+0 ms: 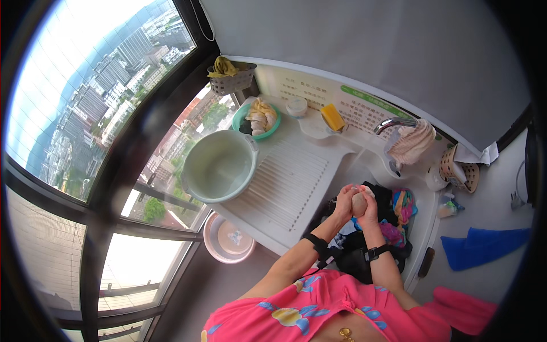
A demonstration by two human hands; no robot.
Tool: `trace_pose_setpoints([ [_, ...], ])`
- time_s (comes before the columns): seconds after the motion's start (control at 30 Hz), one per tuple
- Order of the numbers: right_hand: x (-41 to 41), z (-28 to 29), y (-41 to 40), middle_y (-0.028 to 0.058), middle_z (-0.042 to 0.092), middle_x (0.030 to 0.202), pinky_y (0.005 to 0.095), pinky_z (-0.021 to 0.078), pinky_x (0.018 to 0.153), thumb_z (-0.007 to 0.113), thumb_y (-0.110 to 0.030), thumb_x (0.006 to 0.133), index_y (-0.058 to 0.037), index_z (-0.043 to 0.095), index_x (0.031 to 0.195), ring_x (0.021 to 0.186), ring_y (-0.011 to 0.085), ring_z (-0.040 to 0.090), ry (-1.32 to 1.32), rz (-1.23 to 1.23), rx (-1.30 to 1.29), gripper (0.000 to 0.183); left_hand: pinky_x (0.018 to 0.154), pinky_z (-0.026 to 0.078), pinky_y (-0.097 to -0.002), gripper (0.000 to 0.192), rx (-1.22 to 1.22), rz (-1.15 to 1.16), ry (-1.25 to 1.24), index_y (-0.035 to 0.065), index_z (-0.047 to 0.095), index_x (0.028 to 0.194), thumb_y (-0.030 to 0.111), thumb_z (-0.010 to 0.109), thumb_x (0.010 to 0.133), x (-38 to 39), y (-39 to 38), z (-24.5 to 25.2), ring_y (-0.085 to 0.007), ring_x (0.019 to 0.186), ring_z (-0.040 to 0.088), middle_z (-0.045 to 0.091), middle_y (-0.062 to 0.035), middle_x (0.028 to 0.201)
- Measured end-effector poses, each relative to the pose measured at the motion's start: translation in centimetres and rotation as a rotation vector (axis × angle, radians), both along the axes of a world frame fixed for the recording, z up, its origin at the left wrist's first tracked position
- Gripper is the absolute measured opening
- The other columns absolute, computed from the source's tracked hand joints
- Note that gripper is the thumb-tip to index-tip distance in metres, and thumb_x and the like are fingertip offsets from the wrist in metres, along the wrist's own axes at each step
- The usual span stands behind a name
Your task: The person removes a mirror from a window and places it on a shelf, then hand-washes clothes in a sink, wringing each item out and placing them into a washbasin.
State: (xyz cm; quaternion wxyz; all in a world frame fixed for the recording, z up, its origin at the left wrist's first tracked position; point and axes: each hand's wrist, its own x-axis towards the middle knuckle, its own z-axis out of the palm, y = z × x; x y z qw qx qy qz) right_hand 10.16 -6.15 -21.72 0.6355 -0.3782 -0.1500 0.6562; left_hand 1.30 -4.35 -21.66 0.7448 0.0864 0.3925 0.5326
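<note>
My left hand (344, 203) and my right hand (368, 204) are pressed together around a small balled-up pale cloth (359, 205), held over the laundry sink. Below them lies a heap of clothes (379, 194) in black, blue and bright multicoloured fabric. A chrome faucet (395, 122) stands beyond my hands, with a striped pinkish cloth (412, 143) draped at it. To the left of the sink is the ribbed washboard surface (290, 179). How much of the pale cloth is inside my fingers is hidden.
A large pale green basin (220, 166) rests left on the washboard counter. Behind it sit a green bowl of balled cloths (258, 119), a lidded tub (296, 107) and a yellow sponge (333, 117). A pink basin (228, 239) is lower left; a blue cloth (483, 248) lies right.
</note>
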Motion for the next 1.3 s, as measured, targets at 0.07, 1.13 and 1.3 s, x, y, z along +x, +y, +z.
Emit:
trace_pose_setpoints([
  [0.07,0.6,1.7,0.1,0.0086,0.060,0.107,0.0320,0.0495,0.083,0.061,-0.015,0.082,-0.0017,0.055,0.113,0.093,0.0197,0.061,-0.076,0.040,0.042,0.034,0.079,0.052,-0.0397,0.057,0.000,-0.032,-0.009,0.0089,0.031,0.138,0.014,0.054,0.086,-0.1,-0.1,0.4,-0.0247,0.101,0.057,0.052,-0.0127,0.114],
  [1.13,3.1,10.3,3.1,0.0036,0.062,0.086,0.0249,0.0447,0.071,0.059,-0.020,0.083,-0.0035,0.065,0.112,0.074,0.0109,0.051,-0.646,1.293,0.193,0.034,0.083,0.045,-0.0352,0.028,2.360,-0.177,1.266,0.0094,0.063,0.089,0.018,0.061,0.062,0.1,-3.9,6.5,-0.0218,0.083,0.057,0.055,-0.0030,0.080],
  [1.3,1.7,6.4,2.4,0.0095,0.068,0.095,0.0295,0.0484,0.071,0.061,-0.014,0.075,-0.0033,0.068,0.104,0.079,0.0171,0.060,-0.867,1.518,0.345,0.031,0.081,0.045,-0.0341,0.030,2.464,-0.368,1.294,0.0078,0.063,0.089,0.017,0.058,0.061,1.0,-4.8,2.5,-0.0206,0.078,0.057,0.056,-0.0036,0.078],
])
